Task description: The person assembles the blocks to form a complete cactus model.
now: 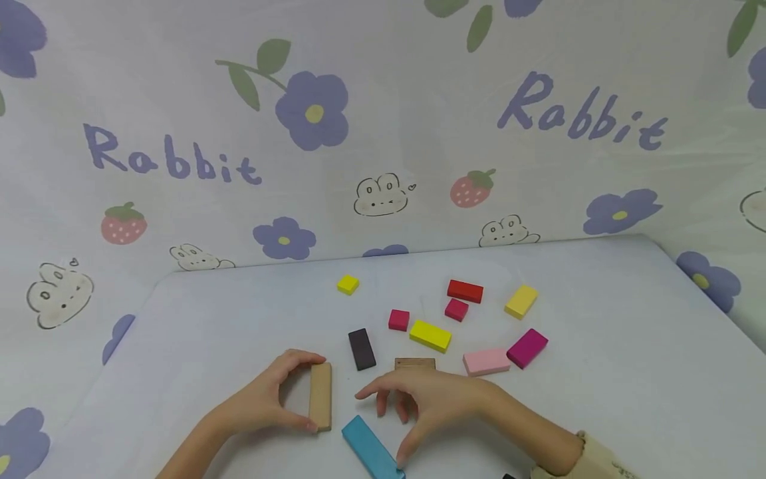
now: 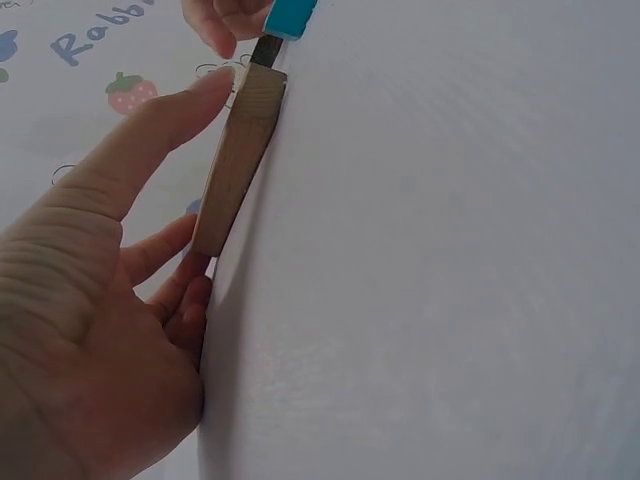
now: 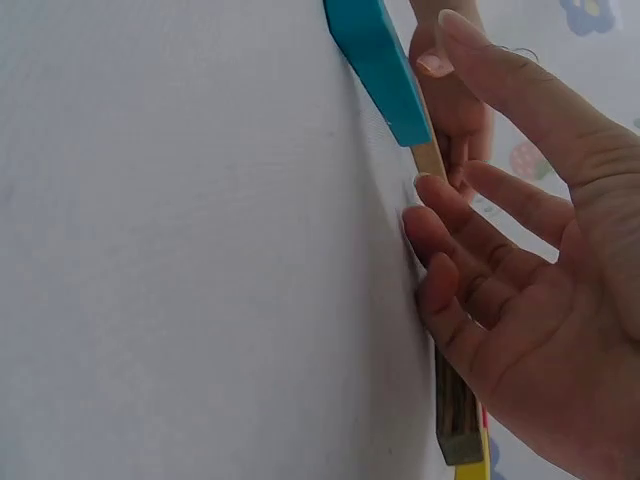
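In the head view, your left hand (image 1: 269,399) holds the tan block (image 1: 320,397) by its two ends, thumb at the near end and fingers at the far one, over the white counter (image 1: 149,372). Your right hand (image 1: 433,399) grips nothing; its thumb and fingers are spread beside the blue block (image 1: 368,444), and you can't tell here whether the thumb touches it. The brown block (image 1: 415,363) is partly hidden behind that hand, so a careless sweep could knock it. The black block (image 1: 362,349) lies near the tan block's far end and might get bumped if you swing the tan block across.

In the left wrist view, the tan block is spanned lengthwise; uneven pressure from your thumb or fingers could make it pivot or slip.

In the right wrist view, your thumb looks apart from the blue block, and your fingers curl loosely beside the brown block. Closing them without a clear look might nudge either one.

You have no container in any view; the blocks lie loose.
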`<action>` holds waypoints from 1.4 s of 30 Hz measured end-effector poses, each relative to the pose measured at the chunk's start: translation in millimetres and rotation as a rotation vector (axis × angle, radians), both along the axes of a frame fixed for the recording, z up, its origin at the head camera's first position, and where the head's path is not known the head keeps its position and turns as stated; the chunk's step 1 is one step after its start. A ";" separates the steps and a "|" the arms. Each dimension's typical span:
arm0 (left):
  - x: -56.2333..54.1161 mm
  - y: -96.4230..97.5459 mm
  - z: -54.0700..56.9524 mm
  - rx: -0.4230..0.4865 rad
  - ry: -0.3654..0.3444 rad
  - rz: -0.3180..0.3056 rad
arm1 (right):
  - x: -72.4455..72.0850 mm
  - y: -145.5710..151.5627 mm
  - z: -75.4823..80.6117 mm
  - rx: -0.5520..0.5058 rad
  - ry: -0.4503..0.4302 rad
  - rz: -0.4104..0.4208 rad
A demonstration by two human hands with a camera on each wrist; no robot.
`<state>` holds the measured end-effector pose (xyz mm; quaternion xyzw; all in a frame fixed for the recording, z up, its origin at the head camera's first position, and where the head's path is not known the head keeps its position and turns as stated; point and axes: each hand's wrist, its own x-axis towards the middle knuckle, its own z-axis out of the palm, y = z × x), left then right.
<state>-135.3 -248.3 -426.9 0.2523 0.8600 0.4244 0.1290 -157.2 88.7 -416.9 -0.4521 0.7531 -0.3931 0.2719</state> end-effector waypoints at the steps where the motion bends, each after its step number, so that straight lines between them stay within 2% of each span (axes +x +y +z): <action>1: 0.3 0.3 0.6 -0.017 -0.003 -0.002 | 1.3 -2.2 2.1 0.019 -0.007 -0.003; 5: 1.4 1.6 3.3 -0.072 -0.013 -0.003 | -8.5 -5.7 -23.1 0.031 0.031 0.039; 6: 1.7 2.0 3.7 -0.077 -0.015 -0.005 | -8.5 -6.5 -22.2 0.047 0.016 0.040; 8: 1.8 2.5 3.9 -0.083 -0.010 -0.010 | -12.5 -6.4 -31.5 0.045 0.043 0.066; 11: 1.7 2.8 3.6 -0.089 -0.001 -0.028 | -7.3 -6.7 -20.2 0.089 0.042 0.066; 16: 1.8 3.0 3.4 -0.093 0.006 -0.038 | -6.4 -6.1 -21.3 0.115 0.070 0.081; 17: 1.8 3.1 3.5 -0.094 0.008 -0.038 | -4.1 -6.7 -14.7 0.125 0.045 0.073; 18: 1.8 3.2 3.5 -0.095 0.010 -0.037 | -3.6 -6.6 -13.9 0.129 0.059 0.082; 22: 1.8 3.6 4.0 -0.092 0.020 -0.035 | 6.1 -8.6 6.2 0.184 0.039 0.070; 25: 2.1 4.0 4.0 -0.091 0.021 -0.033 | 11.3 -10.0 11.5 0.205 0.032 0.058; 33: 2.7 4.5 3.4 -0.092 0.023 -0.027 | 16.6 -10.9 11.9 0.198 0.009 0.018; 42: 1.0 3.2 4.1 -0.082 0.031 -0.048 | 16.9 -7.7 9.3 0.185 0.041 -0.013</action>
